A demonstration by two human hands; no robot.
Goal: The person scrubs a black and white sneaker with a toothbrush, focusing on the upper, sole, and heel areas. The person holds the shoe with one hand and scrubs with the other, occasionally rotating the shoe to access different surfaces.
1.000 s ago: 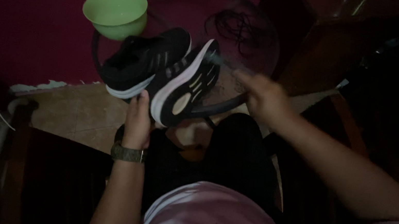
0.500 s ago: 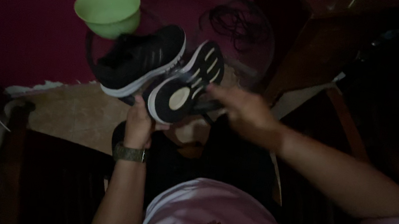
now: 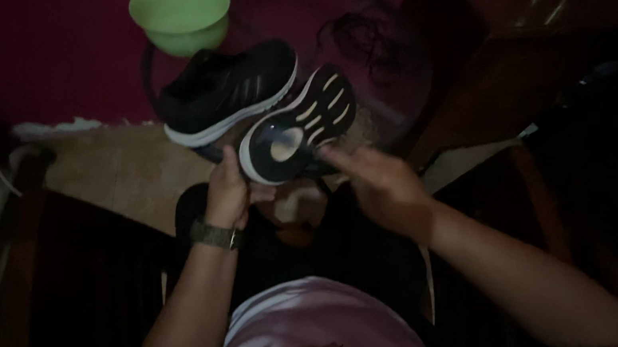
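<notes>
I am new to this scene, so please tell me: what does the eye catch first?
A pair of black shoes at centre, one with its pale sole turned to the camera, held from below by the left hand. The right hand touches the sole's edge. A green bowl sits behind, upper left.

Left hand: grips heels of two black sneakers
Right hand: touches upturned sole
Behind: green bowl

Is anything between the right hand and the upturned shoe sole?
Nothing visible. The right hand already has its fingertips at the heel of the upturned shoe, while the left hand holds the pair from below.
</notes>
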